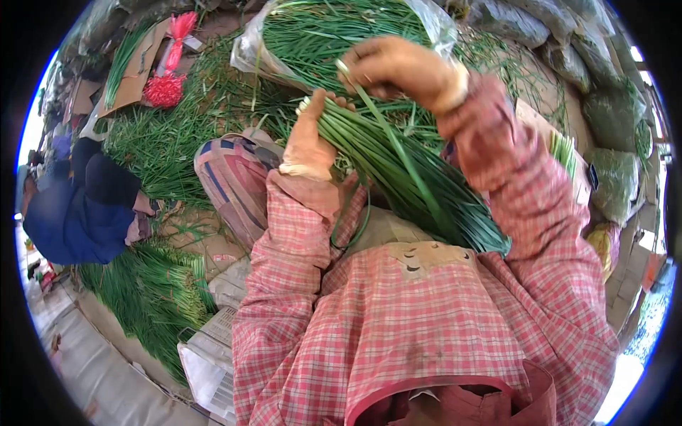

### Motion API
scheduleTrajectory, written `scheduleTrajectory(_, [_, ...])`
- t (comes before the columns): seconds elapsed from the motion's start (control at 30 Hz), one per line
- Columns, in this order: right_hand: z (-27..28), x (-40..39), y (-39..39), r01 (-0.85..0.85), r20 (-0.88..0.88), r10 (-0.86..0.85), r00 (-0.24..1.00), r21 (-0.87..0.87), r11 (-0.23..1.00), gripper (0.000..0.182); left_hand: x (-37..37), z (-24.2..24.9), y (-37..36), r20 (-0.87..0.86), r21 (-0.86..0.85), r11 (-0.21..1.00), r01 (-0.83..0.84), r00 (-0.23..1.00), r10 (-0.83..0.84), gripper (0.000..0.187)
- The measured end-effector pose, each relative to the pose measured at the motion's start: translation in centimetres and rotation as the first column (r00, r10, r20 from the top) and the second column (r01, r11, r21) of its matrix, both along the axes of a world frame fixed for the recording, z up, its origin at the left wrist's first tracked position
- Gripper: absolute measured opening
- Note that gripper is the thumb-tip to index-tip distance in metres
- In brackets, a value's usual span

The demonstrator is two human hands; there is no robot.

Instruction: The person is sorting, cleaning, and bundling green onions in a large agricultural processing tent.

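My left hand (310,140), in an orange-tan glove, is closed around the pale stem ends of a bunch of green chives (398,160). The dark leaf tips lie across my lap toward my right forearm. Above the bunch, my gloved right hand (398,71) pinches the whitish end of a single chive stalk (387,128), which slants down over the bunch. Another loose blade (364,224) curls down beside my left sleeve. Just beyond both hands is an open clear plastic bag (249,53) full of loose chives (334,35).
Loose chives (163,149) litter the ground at left. Pink-red ties (167,89) lie by cardboard (131,82). A person in blue (85,206) sits at left, near piled chives (142,305). Packed plastic bags (614,177) line the right side. A white box (209,358) stands at lower left.
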State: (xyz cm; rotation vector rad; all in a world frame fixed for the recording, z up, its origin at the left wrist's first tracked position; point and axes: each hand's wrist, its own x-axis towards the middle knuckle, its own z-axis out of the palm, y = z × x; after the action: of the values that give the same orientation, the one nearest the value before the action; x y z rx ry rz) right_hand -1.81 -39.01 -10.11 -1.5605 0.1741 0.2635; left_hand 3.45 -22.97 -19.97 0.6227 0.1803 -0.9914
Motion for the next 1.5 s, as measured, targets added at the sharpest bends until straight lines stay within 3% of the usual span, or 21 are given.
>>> scheduleTrajectory(0.07, [0.1,1.9,-0.1,0.008,-0.006,-0.011,1.000,-0.287,0.958,0.022,-0.3,1.5,-0.3,0.039,-0.137,0.990,0.015,0.999,-0.010,0.035])
scheduleTrajectory(0.13, [-2.1,3.7,0.6,-0.144,-0.105,0.103,0.989,-0.533,0.834,0.020,-0.4,1.3,-0.8,0.140,-0.131,0.990,0.051,0.990,-0.033,0.047])
scheduleTrajectory(0.17, [-2.1,3.5,1.4,-0.101,0.013,0.156,0.988,-0.709,0.698,0.022,-0.6,0.9,-0.8,0.277,-0.023,1.000,0.003,0.961,0.004,0.049])
scheduleTrajectory(0.27, [-4.9,5.3,0.5,-0.159,0.087,0.224,0.971,-0.465,0.871,0.024,-0.3,0.5,-0.1,0.247,-0.057,0.998,0.028,0.969,-0.013,0.039])
scheduleTrajectory(0.3, [-3.3,3.7,-0.3,-0.052,0.167,0.115,0.979,-0.343,0.938,0.024,0.3,0.4,0.3,0.207,0.005,0.999,-0.039,0.978,0.037,0.030])
scheduleTrajectory(0.33, [-1.0,1.5,-1.2,0.048,0.237,0.002,0.972,-0.209,0.977,0.025,3.4,-1.3,1.8,0.373,0.099,0.994,-0.045,0.928,0.005,0.022])
scheduleTrajectory(0.37, [0.1,0.2,-3.2,0.155,0.309,-0.134,0.942,-0.046,0.987,0.028,5.6,-0.5,2.9,0.255,-0.160,0.987,-0.007,0.966,0.048,0.018])
scheduleTrajectory(0.43, [2.2,-2.7,-7.9,0.238,0.433,-0.314,0.845,0.222,0.946,0.028,7.0,6.2,5.4,0.447,0.045,0.967,-0.252,0.871,0.206,0.011])
scheduleTrajectory(0.47, [3.7,-5.4,-9.9,0.235,0.412,-0.318,0.854,0.241,0.942,0.029,9.6,6.7,8.3,0.383,-0.293,0.943,-0.159,0.884,0.268,0.015])
scheduleTrajectory(0.5, [4.6,-8.3,-11.2,0.313,0.397,-0.417,0.817,0.302,0.900,0.030,9.8,7.8,9.9,0.790,0.044,0.826,-0.562,0.526,0.316,0.021])
scheduleTrajectory(0.53, [4.4,-10.2,-11.7,0.394,0.371,-0.545,0.752,0.411,0.822,0.030,12.5,7.0,13.3,0.545,-0.304,0.855,-0.420,0.659,0.518,0.025])
scheduleTrajectory(0.6, [1.6,-12.9,-14.0,0.488,0.285,-0.653,0.702,0.475,0.732,0.029,15.9,5.3,15.2,0.748,-0.208,0.795,-0.571,0.430,0.505,0.024])
scheduleTrajectory(0.67, [-2.2,-13.1,-13.3,0.702,0.188,-0.732,0.655,0.206,0.681,0.027,17.1,6.3,14.3,0.631,-0.028,0.813,-0.582,0.620,0.466,0.017])
scheduleTrajectory(0.7, [-2.5,-13.1,-12.3,0.662,0.188,-0.659,0.728,0.057,0.747,0.025,15.7,9.9,13.0,0.869,-0.058,0.843,-0.535,0.389,0.306,0.013])
scheduleTrajectory(0.73, [-2.8,-13.2,-11.2,0.601,0.168,-0.582,0.795,-0.096,0.793,0.024,15.5,12.5,12.9,0.851,-0.068,0.847,-0.527,0.413,0.325,0.014])
scheduleTrajectory(0.9, [-3.5,-13.2,-8.7,0.539,0.146,-0.533,0.834,-0.002,0.842,0.022,18.4,18.2,17.8,0.730,-0.299,0.713,-0.635,0.329,0.599,0.017])
scheduleTrajectory(1.0, [-6.2,-13.8,-9.0,0.477,0.024,-0.479,0.878,0.062,0.877,0.023,19.3,20.3,23.6,0.745,-0.439,0.848,-0.296,0.408,0.528,0.020])
scheduleTrajectory(1.13, [-8.4,-14.0,-8.4,0.411,-0.066,-0.406,0.911,0.117,0.904,0.023,16.8,21.5,28.2,0.553,-0.693,0.711,-0.121,0.543,0.631,0.021])
scheduleTrajectory(1.37, [-8.7,-12.4,-8.1,0.340,-0.055,-0.336,0.940,0.109,0.934,0.025,14.8,24.1,29.5,0.596,-0.780,0.618,0.097,0.416,0.687,0.019])
scheduleTrajectory(1.47, [-9.4,-11.6,-8.3,0.335,0.086,-0.323,0.942,-0.265,0.904,0.030,17.5,25.2,32.9,0.689,-0.686,0.726,-0.038,0.285,0.666,0.015])
scheduleTrajectory(1.5, [-6.9,-11.8,-7.3,0.352,0.193,-0.305,0.933,-0.673,0.650,0.042,17.7,26.4,31.3,0.799,-0.543,0.818,-0.188,0.184,0.573,0.012])
